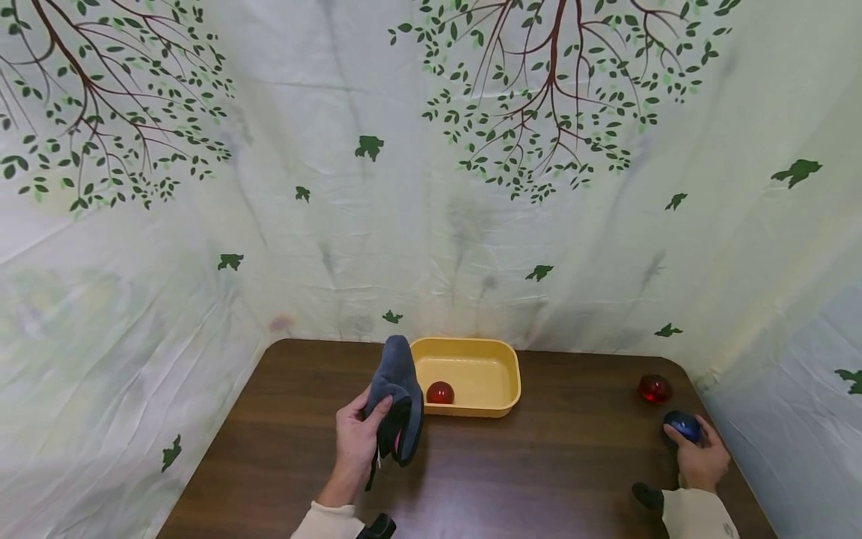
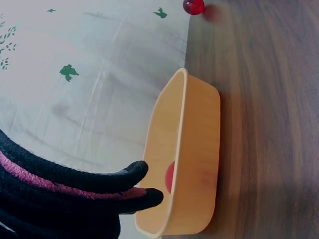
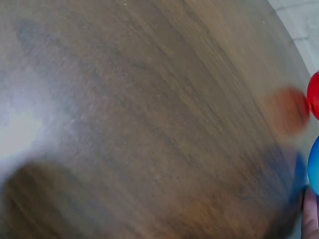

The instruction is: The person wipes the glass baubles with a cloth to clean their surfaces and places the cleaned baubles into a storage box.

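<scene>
My left hand (image 1: 357,438) grips a blue-grey fabric item (image 1: 396,367) with a black inside and a bit of pink, held up at the left end of a yellow tray. In the left wrist view its black edges (image 2: 134,174) reach in front of the tray. Toward the table's right side, my right hand (image 1: 702,457) holds a shiny blue ball (image 1: 682,425) between thumb and fingers. Only a sliver of that ball (image 3: 314,167) shows in the right wrist view. Just beyond it lies a clear red ball (image 1: 655,388).
The yellow tray (image 1: 481,412) stands at the table's back edge, with a red ball (image 1: 441,393) in its near left corner. A brown wooden table (image 1: 539,479) lies beneath everything. Pale cloth printed with trees and birds (image 1: 431,247) hangs behind and at both sides.
</scene>
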Demonstrator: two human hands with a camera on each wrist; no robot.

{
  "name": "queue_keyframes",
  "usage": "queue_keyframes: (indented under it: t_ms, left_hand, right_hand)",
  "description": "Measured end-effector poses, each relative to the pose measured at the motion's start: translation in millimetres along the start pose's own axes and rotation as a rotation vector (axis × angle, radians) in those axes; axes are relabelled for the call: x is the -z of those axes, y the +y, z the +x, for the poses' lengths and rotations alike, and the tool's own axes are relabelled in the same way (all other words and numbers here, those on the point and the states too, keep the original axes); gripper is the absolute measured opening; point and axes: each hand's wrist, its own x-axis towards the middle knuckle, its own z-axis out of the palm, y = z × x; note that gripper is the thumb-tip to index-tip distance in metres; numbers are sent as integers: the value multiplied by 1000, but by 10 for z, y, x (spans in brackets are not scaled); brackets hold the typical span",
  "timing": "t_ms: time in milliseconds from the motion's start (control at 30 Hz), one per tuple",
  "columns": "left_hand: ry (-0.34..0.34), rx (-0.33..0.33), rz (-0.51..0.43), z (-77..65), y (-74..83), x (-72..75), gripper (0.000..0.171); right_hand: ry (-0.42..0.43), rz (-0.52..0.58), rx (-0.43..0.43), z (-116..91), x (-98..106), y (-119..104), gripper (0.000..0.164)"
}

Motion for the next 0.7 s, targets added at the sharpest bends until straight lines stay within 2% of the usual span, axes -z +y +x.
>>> queue_keyframes:
  t_ms: [167, 367, 700]
  left_hand:
    - [4, 2, -8, 0, 0, 0, 37]
    - [-4, 1, -8, -2, -2, 4, 39]
    - [2, 2, -18, 8, -18, 11, 37]
  right_hand:
    - [-10, 70, -13, -31, 32, 44, 69]
    - [-63, 135, -80, -80, 61, 63, 73]
    - [-222, 102, -105, -219, 67, -61, 77]
